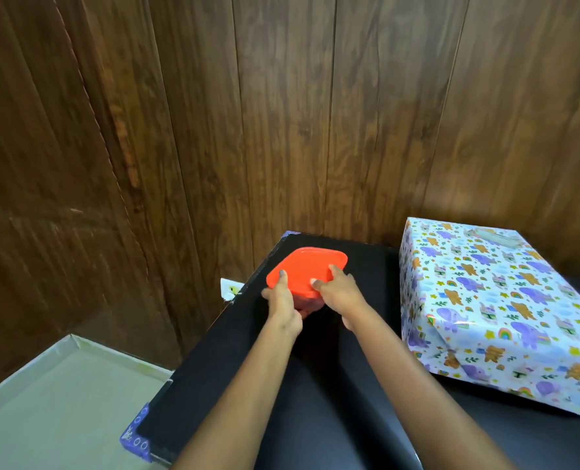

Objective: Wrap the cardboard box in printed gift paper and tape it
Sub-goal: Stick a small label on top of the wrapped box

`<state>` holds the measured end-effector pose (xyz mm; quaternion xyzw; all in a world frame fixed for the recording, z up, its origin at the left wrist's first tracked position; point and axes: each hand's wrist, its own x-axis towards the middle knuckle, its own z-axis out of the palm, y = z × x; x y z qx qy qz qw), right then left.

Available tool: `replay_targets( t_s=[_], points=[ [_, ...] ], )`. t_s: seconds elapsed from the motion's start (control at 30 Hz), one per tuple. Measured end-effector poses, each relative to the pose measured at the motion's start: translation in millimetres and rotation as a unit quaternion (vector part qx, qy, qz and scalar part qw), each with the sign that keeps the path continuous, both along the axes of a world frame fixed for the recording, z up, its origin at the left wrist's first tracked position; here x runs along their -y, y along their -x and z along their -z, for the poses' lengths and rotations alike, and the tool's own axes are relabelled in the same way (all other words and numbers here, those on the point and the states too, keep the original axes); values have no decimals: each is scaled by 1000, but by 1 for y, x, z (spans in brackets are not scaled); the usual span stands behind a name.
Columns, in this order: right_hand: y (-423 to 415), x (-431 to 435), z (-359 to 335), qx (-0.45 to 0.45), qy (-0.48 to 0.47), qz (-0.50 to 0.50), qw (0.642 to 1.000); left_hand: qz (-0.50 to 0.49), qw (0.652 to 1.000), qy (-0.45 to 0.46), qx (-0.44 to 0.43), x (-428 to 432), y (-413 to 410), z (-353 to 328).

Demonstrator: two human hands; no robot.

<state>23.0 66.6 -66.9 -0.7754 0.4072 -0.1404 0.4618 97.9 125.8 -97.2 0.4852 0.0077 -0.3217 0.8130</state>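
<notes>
While the wrapped box (495, 313) sits on the black table (315, 401) by the brown wood wall (282, 113), the left hand (283, 301) and right hand (341, 293) both curl around a red-lidded tub (307, 269) near the far corner.

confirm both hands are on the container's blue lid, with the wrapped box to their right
The lid is orange-red, not blue; the head view shows it. The left hand and right hand are on it, wrapped box to their right.
</notes>
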Motion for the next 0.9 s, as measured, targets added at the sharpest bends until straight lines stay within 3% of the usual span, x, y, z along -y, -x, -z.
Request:
replay_targets(
  t_s=[0.13, 0.23, 0.33, 0.5, 0.73, 0.9],
  points=[
    [-17, 22, 14, 69, -66, 47, 994, 35, 987, -92, 123, 19, -15, 12],
    [-26, 35, 17, 89, -45, 19, 995, 41, 968, -124, 213, 19, -31, 11],
    [-35, 43, 19, 25, 27, -58, 998, 62, 932, -193, 301, 28, -52, 19],
    [-66, 76, 15, -39, 174, -90, 980, 64, 915, -201, 344, 57, -87, 19],
    [-105, 110, 20, -49, 210, -80, 973, 121, 890, -236, 371, 95, -135, 16],
    [-117, 119, 24, -41, 204, -69, 976, 125, 893, -233, 365, 104, -147, 18]
  ],
)
